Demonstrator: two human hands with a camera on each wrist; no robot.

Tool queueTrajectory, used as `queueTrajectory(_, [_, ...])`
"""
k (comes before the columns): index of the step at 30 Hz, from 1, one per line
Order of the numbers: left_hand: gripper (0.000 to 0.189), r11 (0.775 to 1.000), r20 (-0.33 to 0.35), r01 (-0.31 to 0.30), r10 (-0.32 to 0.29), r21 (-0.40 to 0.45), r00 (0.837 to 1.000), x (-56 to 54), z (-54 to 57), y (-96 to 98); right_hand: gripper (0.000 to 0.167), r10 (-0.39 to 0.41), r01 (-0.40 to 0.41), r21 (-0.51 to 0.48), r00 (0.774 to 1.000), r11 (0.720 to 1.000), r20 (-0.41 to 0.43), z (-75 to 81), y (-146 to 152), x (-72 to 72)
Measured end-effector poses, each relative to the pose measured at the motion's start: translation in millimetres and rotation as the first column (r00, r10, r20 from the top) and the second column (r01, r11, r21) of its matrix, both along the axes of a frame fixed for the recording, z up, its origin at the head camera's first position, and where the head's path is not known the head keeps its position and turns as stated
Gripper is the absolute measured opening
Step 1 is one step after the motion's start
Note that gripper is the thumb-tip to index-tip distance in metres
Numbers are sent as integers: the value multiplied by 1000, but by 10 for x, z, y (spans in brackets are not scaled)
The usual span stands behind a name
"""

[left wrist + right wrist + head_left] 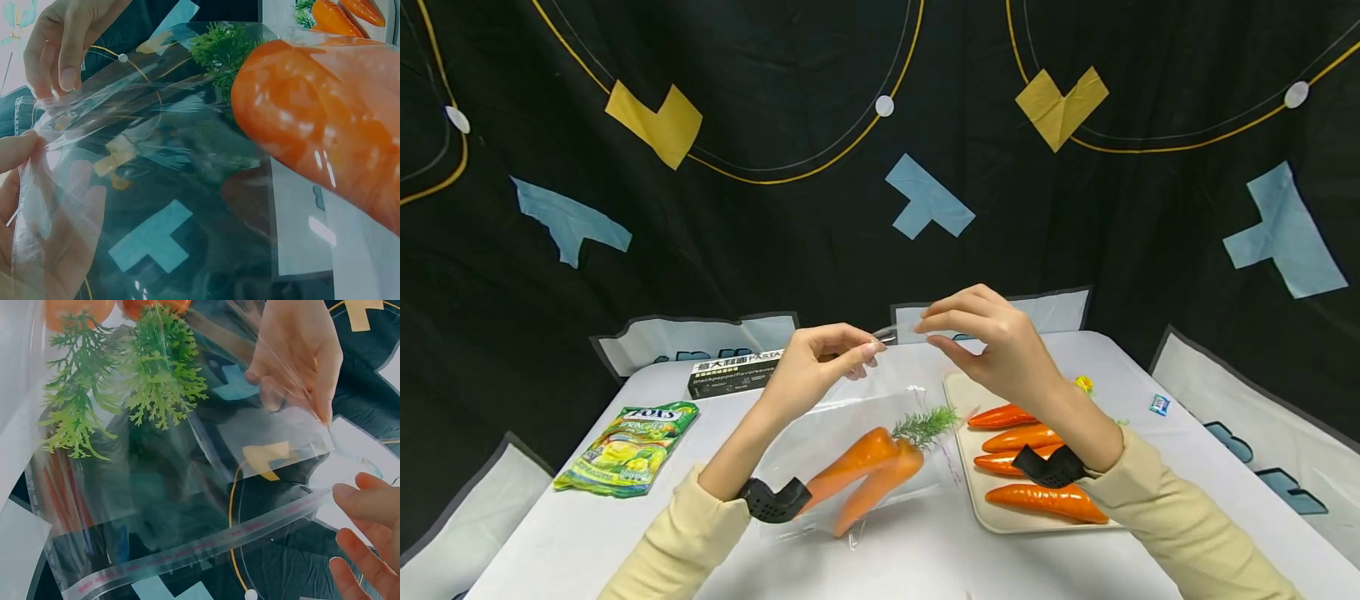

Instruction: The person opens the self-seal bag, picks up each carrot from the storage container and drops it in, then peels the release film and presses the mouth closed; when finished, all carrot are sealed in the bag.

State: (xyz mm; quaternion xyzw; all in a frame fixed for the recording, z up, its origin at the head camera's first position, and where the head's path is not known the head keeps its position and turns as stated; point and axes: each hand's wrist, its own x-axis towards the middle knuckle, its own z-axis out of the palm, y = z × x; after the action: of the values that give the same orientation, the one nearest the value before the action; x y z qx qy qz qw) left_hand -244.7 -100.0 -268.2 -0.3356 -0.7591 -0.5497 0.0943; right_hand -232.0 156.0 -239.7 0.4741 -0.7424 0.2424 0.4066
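While left fingers pinch a bag, right fingers gaping, 2 carrots slant, leaves far-right.

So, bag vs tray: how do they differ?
- Look: the bag is clear; the tray is opaque cream.
- State: the left hand pinches the bag, while the tray lies flat on the table.
- Contents: the bag holds two carrots with green tops; the tray bears at least four glossy orange-red vegetables.

Shared: both carry long, tapered, orange-toned produce.
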Motion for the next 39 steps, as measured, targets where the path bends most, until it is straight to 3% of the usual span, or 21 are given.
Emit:
queueTrajectory(10, [12, 999, -25, 36, -37, -12, 999, 5, 8, 39, 37, 37, -37, 2, 996, 999, -84, 22, -30, 9])
queueTrajectory(18, [12, 999, -33, 19, -20, -33, 999, 15, 9, 40, 30, 43, -43, -6, 996, 999, -82, 47, -60, 18])
queueTrajectory(29, [11, 998, -58, 22, -25, -55, 998, 38, 21, 45, 28, 78, -79, -99, 997, 992, -18, 23, -35, 47])
queueTrajectory(39, [11, 998, -58, -9, 5, -55, 998, 61, 26, -10, 21, 9, 3, -145, 997, 989, 80, -31, 52, 78])
